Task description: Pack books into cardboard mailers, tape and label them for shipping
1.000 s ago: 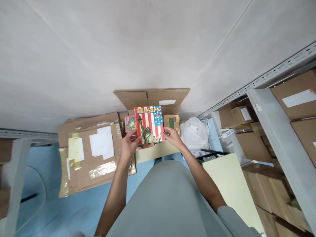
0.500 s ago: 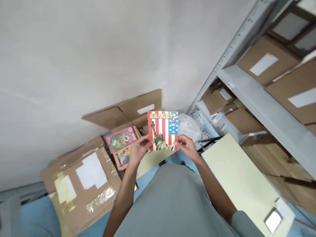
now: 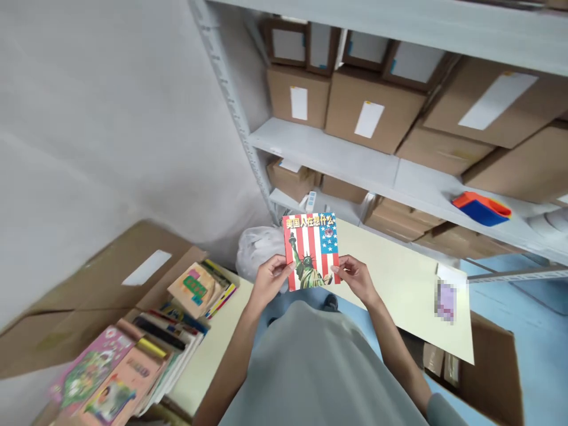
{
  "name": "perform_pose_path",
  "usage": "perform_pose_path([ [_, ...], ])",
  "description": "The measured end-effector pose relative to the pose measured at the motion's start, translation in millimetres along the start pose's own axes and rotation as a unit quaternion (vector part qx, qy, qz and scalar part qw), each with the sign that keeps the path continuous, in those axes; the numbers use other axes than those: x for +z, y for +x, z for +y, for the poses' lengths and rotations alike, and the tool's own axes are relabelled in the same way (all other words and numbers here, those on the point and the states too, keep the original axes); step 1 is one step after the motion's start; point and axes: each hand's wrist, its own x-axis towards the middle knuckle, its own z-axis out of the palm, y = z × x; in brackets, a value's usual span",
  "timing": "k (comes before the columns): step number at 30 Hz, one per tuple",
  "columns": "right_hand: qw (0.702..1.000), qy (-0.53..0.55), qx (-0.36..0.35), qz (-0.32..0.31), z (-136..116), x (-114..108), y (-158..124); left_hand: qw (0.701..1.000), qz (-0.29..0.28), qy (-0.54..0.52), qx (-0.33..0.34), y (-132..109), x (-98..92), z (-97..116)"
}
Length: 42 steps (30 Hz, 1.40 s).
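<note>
A square book (image 3: 311, 251) with red and white stripes, white stars on blue and a green statue on its cover is held up in front of my body. Its cover faces me, with large Chinese characters along the top. My left hand (image 3: 271, 281) pinches the lower left edge, thumb on the cover. On the opposite side, my right hand (image 3: 357, 278) grips the lower right edge in the same way. The fingers behind the book are hidden.
Books (image 3: 195, 290) stand in piles on a pale table at left, beside cardboard (image 3: 146, 266). A pale yellow tabletop (image 3: 399, 278) lies at right, below shelves (image 3: 328, 148) of cardboard boxes (image 3: 373, 112). A white plastic bag (image 3: 255, 254) sits near the wall corner.
My view and body have turned right, bringing the shelves and right tabletop to the front. The book stays in both hands, and the book piles now show at lower left.
</note>
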Motion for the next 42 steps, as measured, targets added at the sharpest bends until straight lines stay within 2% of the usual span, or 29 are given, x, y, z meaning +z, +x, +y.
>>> perform_pose_path([
  [3,0.999,0.008,0.007,0.045,15.9,-48.3,0.5,1.0,-0.006,-0.008,-0.008,18.9,60.5,-0.7],
  [6,0.996,0.011,0.023,0.086,30.0,-87.2,5.4,1.0,-0.005,-0.011,-0.015,35.1,112.2,0.1],
  [8,0.988,-0.019,0.025,0.15,33.4,-108.0,8.0,1.0,-0.006,-0.018,-0.02,45.0,142.0,0.9],
  [10,0.971,-0.077,-0.002,0.228,30.8,-124.3,8.1,0.999,-0.012,-0.024,-0.023,54.1,168.8,1.3],
  [12,0.956,-0.118,-0.039,0.266,24.2,-135.4,6.2,0.999,-0.014,-0.023,-0.023,61.1,193.2,0.8],
  [14,0.962,-0.122,-0.045,0.239,17.3,-140.7,4.5,1.0,-0.015,-0.011,-0.02,64.3,214.9,-0.5],
  [17,0.977,-0.11,-0.004,0.185,12.0,-138.6,6.3,0.999,-0.031,0.019,-0.018,58.9,241.6,-2.9],
  [20,0.975,-0.113,0.026,0.187,13.3,-131.1,12.3,0.995,-0.036,0.089,-0.022,44.6,261.7,-5.5],
  [23,0.968,-0.114,0.038,0.219,18.1,-128.9,18.2,0.987,-0.024,0.157,-0.008,32.6,276.3,-8.2],
  [27,0.96,-0.152,0.029,0.233,24.8,-142.1,24.0,0.986,-0.078,0.144,0.018,34.8,281.0,-8.4],
  [29,0.96,-0.153,0.013,0.235,23.7,-152.0,25.3,0.988,-0.091,0.126,0.009,44.3,273.6,-5.7],
  [31,0.967,-0.118,-0.005,0.224,16.7,-161.1,24.0,0.992,-0.059,0.116,-0.001,56.8,260.8,-0.1],
  [34,0.981,0.006,-0.028,0.19,-3.5,-171.5,17.1,0.995,-0.009,0.1,-0.001,73.1,241.0,15.7],
  [36,0.982,0.087,-0.028,0.165,-18.8,-177.2,10.8,0.998,-0.034,0.055,-0.019,77.5,233.5,30.4],
  [39,0.977,0.151,-0.014,0.148,-35.7,-184.2,3.1,0.991,-0.111,-0.019,-0.072,74.8,232.6,52.8],
  [42,0.973,0.172,-0.006,0.153,-42.9,-188.4,-0.9,0.987,-0.125,-0.028,-0.098,69.4,236.9,68.1],
])
